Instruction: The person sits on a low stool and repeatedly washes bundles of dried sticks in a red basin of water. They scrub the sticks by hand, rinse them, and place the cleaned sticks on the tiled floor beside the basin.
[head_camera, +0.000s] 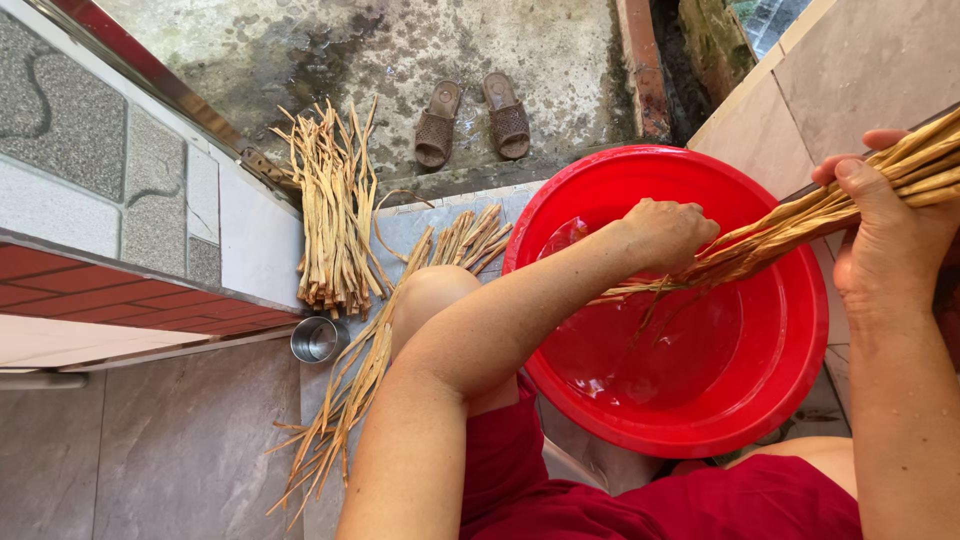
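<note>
Bundle: long tan dried strips gathered together, held over the basin. The long axis runs from 2 o'clock down to 8 o'clock; the thick end points up and right past the frame edge, and the thin frayed ends point down-left and hang above the water.

Left hand: at the centre of the basin, closed around the bundle's lower end. Fingers curled and pressed together over the strips; fingertips hidden beneath the hand.

Right hand: at 3 o'clock of the frame, closed around the bundle's upper part. Thumb laid across the top of the strips; the other fingers wrap behind and are mostly hidden.

Basin: round, red plastic, right of centre, with shallow clear water at its bottom. It sits on the tiled floor just ahead of the person's knees.

Pile: the same tan strips, at 10 o'clock of the basin, with its long axis near vertical in the frame.

Second pile: strips lying diagonally from 1 o'clock to 7 o'clock, beside the left knee and partly hidden by the left forearm.

Cup: small, metal, open mouth up, between the two piles, touching or just beside the second.

Sandals: brown woven pair, at 12 o'clock, side by side on wet concrete.

Clothing: red, at 6 o'clock.
</note>
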